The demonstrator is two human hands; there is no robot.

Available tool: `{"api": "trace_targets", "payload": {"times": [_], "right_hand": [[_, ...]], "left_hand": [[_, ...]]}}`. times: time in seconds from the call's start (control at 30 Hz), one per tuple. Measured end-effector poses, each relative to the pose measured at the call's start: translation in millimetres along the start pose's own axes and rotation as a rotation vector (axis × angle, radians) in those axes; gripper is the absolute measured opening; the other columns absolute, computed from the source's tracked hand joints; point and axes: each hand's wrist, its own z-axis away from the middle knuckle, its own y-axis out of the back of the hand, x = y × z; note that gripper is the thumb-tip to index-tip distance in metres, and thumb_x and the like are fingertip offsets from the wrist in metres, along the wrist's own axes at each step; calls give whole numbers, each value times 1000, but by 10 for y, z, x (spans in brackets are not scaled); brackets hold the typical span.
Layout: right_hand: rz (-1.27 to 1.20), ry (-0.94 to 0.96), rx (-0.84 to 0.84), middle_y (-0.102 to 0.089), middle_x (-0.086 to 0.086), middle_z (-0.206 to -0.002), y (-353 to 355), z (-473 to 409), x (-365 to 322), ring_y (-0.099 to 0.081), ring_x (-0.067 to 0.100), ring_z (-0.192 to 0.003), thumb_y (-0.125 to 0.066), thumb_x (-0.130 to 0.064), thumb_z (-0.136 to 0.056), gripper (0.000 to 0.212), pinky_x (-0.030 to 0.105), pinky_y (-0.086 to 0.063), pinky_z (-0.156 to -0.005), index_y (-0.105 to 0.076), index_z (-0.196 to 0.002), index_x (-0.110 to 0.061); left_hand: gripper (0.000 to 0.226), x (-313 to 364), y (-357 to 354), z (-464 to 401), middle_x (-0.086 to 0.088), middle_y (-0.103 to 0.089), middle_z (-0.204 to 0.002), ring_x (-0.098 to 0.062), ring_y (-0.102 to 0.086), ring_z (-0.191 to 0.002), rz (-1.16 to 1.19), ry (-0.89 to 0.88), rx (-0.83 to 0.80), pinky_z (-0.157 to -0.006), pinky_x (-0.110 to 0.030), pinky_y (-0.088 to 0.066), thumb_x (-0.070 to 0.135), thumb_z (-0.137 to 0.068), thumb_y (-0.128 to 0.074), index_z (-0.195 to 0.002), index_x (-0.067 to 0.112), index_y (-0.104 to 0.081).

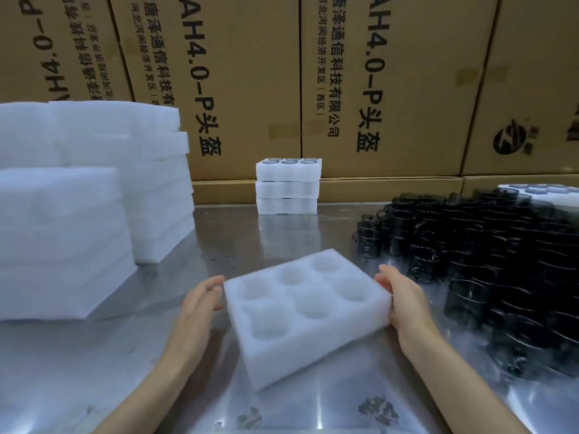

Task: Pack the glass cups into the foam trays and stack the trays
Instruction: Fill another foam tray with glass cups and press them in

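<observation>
A white foam tray (pixel 308 336) with several round empty wells lies on the metal table in front of me, turned a little askew. My left hand (pixel 199 303) touches its left edge with fingers loosely curved. My right hand (pixel 402 300) rests against its right edge, fingers fairly straight. A large cluster of dark glass cups (pixel 488 261) with handles stands on the right side of the table. At the back centre is a stack of three filled foam trays (pixel 287 186), cup rims showing in the top one.
Tall piles of white foam trays (pixel 62 239) fill the left side. Another filled tray (pixel 539 191) sits at the far right behind the cups. Printed cardboard boxes (pixel 360 89) wall off the back. The table (pixel 282 233) is shiny metal.
</observation>
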Motion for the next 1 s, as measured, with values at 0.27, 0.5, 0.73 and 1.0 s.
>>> {"api": "trace_targets", "payload": {"times": [0.27, 0.5, 0.73, 1.0], "right_hand": [[416, 432, 104, -63, -15, -94, -41, 125, -2, -55, 7, -92, -55, -14, -86, 17, 24, -36, -75, -64, -94, -27], [951, 576, 236, -63, -4, -99, -7, 146, -60, -53, 20, -100, -48, -20, -88, 22, 28, -34, -73, -68, -96, -23], [1114, 560, 250, -55, 0, -104, 19, 84, -55, -48, 23, -102, -41, -24, -91, 27, 33, -38, -83, -66, -93, -14], [1103, 623, 193, -55, 1, -98, 108, -124, -303, -47, 24, -100, -46, -25, -88, 20, 32, -36, -72, -64, -93, -18]], "left_hand": [[17, 65, -555, -112, -7, -65, -82, -22, -62, -77, 547, 268, -123, -69, -37, -50, 26, -94, -48, -88, 15, -59], [26, 131, -948, -263, -10, -68, -106, -25, -66, -91, 544, 335, -226, -91, -42, -50, 34, -93, -49, -108, 17, -62], [29, 32, -936, -294, 0, -66, -119, -17, -63, -108, 378, 157, -345, -95, -38, -46, 33, -95, -46, -120, 27, -61], [44, 7, -913, -308, 27, -55, -118, 5, -57, -106, 422, 103, -258, -84, -16, -44, 20, -94, -52, -136, 29, -43]]}}
